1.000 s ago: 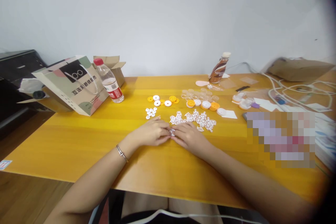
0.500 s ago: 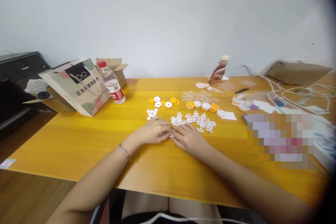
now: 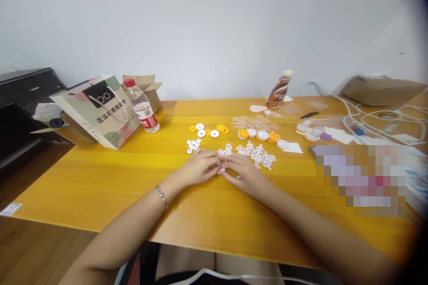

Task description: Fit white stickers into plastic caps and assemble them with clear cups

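My left hand [image 3: 201,167] and my right hand [image 3: 244,173] meet over the table, their fingertips closed on a small white plastic piece [image 3: 221,169]. Fingers cover much of that piece, so its shape is unclear. Just beyond my right hand lies a spread of white openwork plastic pieces [image 3: 256,153]. Several small white round parts [image 3: 193,145] sit beyond my left hand. Farther back are white discs with centre holes [image 3: 214,134] and yellow discs [image 3: 220,128]. To their right are clear plastic rings [image 3: 256,122] and a row of white and orange round pieces [image 3: 262,136].
A paper bag [image 3: 112,120], a red-capped water bottle [image 3: 146,116] and a cardboard box [image 3: 152,93] stand at the left. A brown drink bottle [image 3: 279,91] stands at the back. White cables [image 3: 347,116], paper and a blurred-out object [image 3: 361,178] occupy the right side.
My fingers have shifted slightly around the small white piece. My right hand's fingers are more bent, and its thumb has moved nearer the piece. The things on the table lie as before.
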The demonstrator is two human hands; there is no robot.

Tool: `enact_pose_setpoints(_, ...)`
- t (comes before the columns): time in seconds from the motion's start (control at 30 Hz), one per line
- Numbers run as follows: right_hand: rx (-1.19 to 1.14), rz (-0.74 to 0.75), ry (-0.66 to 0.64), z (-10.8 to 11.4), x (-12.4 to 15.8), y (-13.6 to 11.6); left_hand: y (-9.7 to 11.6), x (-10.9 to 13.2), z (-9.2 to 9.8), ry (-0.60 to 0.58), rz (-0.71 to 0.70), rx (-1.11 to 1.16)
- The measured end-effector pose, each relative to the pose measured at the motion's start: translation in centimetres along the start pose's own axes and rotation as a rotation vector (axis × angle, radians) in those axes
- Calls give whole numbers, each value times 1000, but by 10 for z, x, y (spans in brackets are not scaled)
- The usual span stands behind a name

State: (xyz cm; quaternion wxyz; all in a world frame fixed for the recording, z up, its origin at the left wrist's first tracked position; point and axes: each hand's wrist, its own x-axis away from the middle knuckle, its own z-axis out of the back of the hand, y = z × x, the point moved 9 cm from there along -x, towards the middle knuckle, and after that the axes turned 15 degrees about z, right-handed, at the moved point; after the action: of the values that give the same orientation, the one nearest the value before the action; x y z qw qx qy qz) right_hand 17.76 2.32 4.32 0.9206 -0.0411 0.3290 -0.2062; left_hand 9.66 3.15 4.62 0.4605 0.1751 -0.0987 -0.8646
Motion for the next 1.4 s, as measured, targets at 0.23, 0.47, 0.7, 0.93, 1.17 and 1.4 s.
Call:
enact_pose_setpoints(0.23, -584, -319, 242, -6, 10, 30, 6, 4, 20, 189, -15, -19)
enact_pose_setpoints(0.47, -801, -384, 267, -20, 12, 27, -5, 1, 32, 83, -33, 240)
enact_pose_setpoints(0.7, -718, -464, 309, -15, 19, 41, -44, -5, 19, -140, 89, 69)
enact_pose_setpoints(0.93, -708, -458, 296, -15, 19, 40, -51, 0, 14, -253, 101, 100)
enact_pose_setpoints(1.17, -741, -491, 281, -19, 20, 41, -57, 2, 10, -309, 162, 41)
enact_pose_setpoints(1.4, -820, -509, 297, -22, 20, 43, -55, 1, 9, -276, 157, 18)
